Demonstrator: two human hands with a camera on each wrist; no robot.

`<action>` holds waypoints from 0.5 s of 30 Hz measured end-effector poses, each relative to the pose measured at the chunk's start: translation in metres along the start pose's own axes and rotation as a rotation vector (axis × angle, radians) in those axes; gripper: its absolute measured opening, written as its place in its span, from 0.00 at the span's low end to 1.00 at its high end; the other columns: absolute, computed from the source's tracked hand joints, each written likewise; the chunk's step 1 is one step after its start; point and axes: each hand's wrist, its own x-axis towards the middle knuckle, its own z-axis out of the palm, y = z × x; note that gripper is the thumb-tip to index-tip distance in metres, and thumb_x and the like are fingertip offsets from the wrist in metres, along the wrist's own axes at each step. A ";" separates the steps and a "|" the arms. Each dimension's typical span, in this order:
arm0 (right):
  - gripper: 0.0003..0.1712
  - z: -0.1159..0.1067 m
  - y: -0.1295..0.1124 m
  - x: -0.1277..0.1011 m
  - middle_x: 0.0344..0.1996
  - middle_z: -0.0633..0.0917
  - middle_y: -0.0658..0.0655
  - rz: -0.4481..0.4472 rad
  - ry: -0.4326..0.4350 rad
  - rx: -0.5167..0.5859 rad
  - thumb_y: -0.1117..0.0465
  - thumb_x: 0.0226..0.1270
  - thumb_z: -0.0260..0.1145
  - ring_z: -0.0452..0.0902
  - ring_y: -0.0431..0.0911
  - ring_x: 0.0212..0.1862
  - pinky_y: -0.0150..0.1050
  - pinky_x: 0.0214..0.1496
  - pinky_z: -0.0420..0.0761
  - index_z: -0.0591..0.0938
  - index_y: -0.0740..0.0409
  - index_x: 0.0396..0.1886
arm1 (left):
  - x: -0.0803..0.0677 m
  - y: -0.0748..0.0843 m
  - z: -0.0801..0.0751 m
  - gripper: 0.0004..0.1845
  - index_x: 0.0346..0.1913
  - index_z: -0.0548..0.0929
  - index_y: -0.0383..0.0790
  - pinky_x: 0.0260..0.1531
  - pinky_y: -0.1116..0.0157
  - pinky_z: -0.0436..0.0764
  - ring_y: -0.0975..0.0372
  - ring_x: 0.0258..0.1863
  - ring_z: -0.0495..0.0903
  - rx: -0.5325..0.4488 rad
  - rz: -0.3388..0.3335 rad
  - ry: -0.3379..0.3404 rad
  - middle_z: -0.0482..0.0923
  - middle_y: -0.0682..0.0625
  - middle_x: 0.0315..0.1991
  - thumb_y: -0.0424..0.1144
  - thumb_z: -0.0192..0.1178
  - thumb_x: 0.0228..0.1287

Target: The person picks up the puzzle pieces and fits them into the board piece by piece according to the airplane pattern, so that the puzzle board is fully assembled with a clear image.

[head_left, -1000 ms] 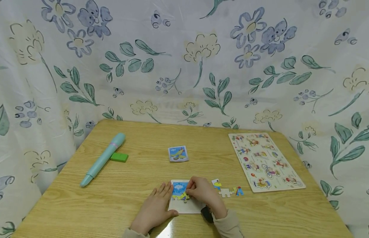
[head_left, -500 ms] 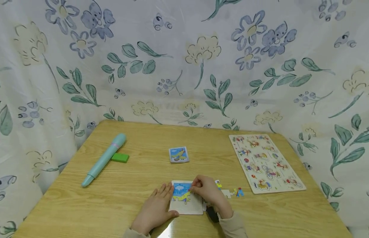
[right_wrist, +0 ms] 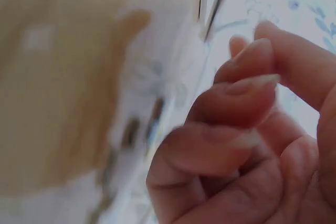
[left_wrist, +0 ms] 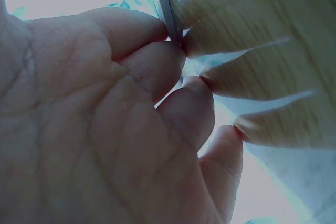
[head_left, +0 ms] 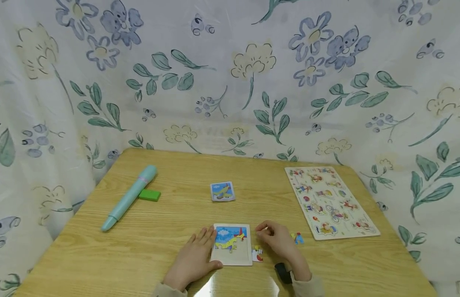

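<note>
Beige-sleeved left hand (head_left: 193, 260), fingers extended, thumb spread, touches the puzzle board (head_left: 238, 258), which could slide if released. Just beside its right edge, a loose piece (head_left: 257, 254) could be knocked by the right hand (head_left: 281, 240), fingers loosely curled, seemingly empty.

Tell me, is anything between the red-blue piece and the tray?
Yes: the right hand is between the red-blue piece and the tray. A red-white piece lies by the lower part of the tray's right edge. Anything under the hand is hidden.
</note>
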 end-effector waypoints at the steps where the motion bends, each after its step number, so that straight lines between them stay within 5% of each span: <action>1: 0.08 -0.002 0.001 0.000 0.19 0.73 0.49 0.011 0.024 0.000 0.62 0.60 0.65 0.63 0.37 0.19 0.28 0.19 0.65 0.81 0.58 0.39 | 0.000 0.000 0.000 0.48 0.67 0.60 0.32 0.62 0.44 0.57 0.46 0.67 0.54 -0.003 0.000 -0.002 0.53 0.40 0.69 0.62 0.59 0.50; 9: 0.22 -0.019 0.014 -0.008 0.19 0.70 0.52 0.165 0.107 -0.018 0.69 0.51 0.70 0.63 0.42 0.19 0.31 0.19 0.65 0.78 0.61 0.48 | 0.000 0.001 0.000 0.48 0.67 0.60 0.32 0.62 0.44 0.57 0.46 0.67 0.54 0.000 -0.009 -0.013 0.53 0.40 0.69 0.62 0.59 0.50; 15: 0.24 -0.019 0.014 -0.005 0.20 0.72 0.51 0.128 0.089 -0.097 0.64 0.50 0.71 0.64 0.42 0.22 0.33 0.23 0.65 0.78 0.60 0.50 | -0.001 0.002 -0.001 0.48 0.67 0.60 0.31 0.62 0.44 0.57 0.46 0.67 0.54 -0.016 -0.004 -0.002 0.54 0.40 0.69 0.61 0.60 0.50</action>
